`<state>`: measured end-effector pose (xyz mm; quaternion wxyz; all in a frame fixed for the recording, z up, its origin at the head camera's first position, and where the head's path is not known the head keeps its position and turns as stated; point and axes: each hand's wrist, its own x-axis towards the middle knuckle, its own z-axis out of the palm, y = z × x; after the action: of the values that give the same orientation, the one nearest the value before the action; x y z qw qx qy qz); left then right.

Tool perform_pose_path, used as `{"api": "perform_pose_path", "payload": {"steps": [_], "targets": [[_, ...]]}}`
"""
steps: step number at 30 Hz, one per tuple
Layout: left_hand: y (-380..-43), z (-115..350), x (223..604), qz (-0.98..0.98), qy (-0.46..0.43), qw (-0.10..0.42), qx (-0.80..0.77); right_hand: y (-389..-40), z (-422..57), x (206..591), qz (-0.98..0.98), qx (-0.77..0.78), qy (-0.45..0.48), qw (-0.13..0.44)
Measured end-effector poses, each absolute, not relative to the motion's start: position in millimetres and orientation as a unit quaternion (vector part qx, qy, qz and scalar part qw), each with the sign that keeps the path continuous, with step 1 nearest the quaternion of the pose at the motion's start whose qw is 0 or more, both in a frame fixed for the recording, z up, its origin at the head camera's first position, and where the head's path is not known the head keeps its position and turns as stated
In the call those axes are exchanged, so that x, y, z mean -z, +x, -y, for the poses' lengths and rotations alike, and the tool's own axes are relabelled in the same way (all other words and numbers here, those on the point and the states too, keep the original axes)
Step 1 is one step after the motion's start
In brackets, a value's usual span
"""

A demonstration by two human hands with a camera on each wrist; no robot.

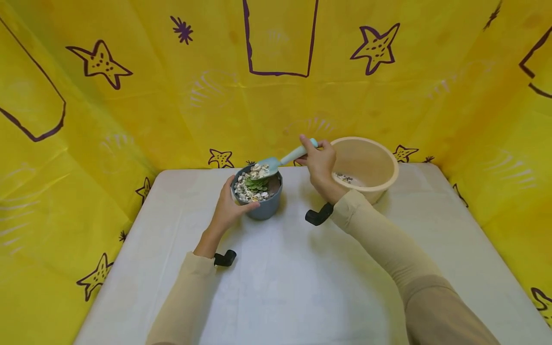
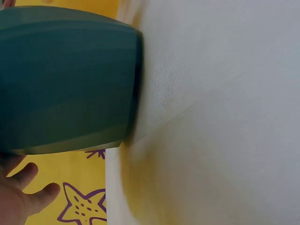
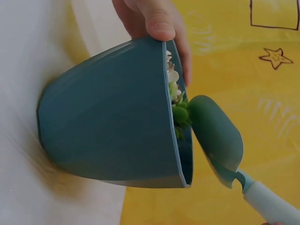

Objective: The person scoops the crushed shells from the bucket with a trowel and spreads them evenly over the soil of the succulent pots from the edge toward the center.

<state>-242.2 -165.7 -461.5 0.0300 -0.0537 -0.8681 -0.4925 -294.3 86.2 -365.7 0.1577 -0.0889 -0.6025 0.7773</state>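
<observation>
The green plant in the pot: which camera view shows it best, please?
The head view, looking down on the green plant among the stones. The right wrist view shows only some leaves poking from the pot; the left wrist view shows none.

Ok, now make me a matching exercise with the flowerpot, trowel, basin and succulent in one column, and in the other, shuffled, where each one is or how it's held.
1. Flowerpot
2. Trowel
3. Basin
4. Succulent

A. Beige, standing to the flowerpot's right
B. Among pale stones, inside the flowerpot
C. Held by the left hand
D. Gripped in the right hand

Pairs: 1-C, 2-D, 3-A, 4-B
</observation>
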Motion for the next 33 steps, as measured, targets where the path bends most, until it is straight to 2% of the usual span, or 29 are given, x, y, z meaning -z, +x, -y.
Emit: {"api": "perform_pose_path", "payload": {"steps": [3, 11, 15, 29, 33], "targets": [[-241, 168, 460, 0.869, -0.058, 0.024, 0.491, -294, -88, 365, 0.594, -0.785, -0.09, 0.15], [-255, 177, 454, 0.874, -0.097, -0.036, 0.475, -291, -94, 360, 0.593, -0.787, -0.093, 0.145], [-260, 175, 456, 0.87, -0.092, -0.044, 0.482, -290, -95, 358, 0.591, -0.788, -0.092, 0.143], [-252, 154, 465, 0.859, -0.056, 0.052, 0.506, -292, -98, 355, 0.572, -0.801, -0.091, 0.148], [-248, 152, 459, 0.87, -0.053, 0.054, 0.487, -292, -99, 353, 0.568, -0.803, -0.093, 0.153]]}}
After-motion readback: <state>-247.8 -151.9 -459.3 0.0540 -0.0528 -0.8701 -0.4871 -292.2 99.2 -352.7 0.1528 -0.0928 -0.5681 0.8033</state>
